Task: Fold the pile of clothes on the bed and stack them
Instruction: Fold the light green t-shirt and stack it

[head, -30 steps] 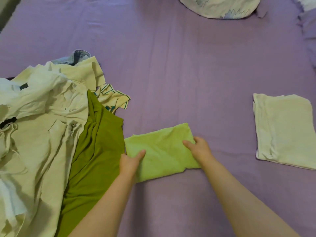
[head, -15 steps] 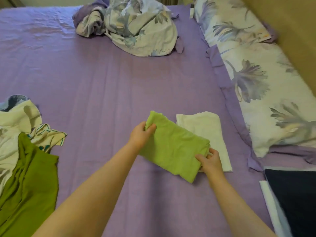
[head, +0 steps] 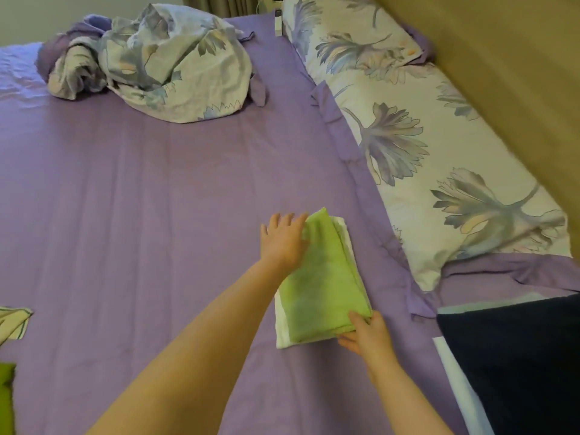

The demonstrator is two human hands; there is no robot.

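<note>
Right hand (head: 365, 335) pinches green cloth's (head: 320, 287) near corner atop white cloth (head: 281, 328).

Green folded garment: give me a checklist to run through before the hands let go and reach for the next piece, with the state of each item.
1. Green folded garment lies on the white folded garment: ok.
2. Edges line up: not ok; white shows along the left and near edges and at the far corner.
3. Fold holds flat, no loose flap: ok, as far as this view shows.
4. Left hand free to lift: ok; its fingers lie straight at the far left edge, no grip.
5. Right hand released: not ok; thumb on top at the near right corner.
6. Next piece within reach: cannot tell; only scraps of the pile show at the left edge.
</note>
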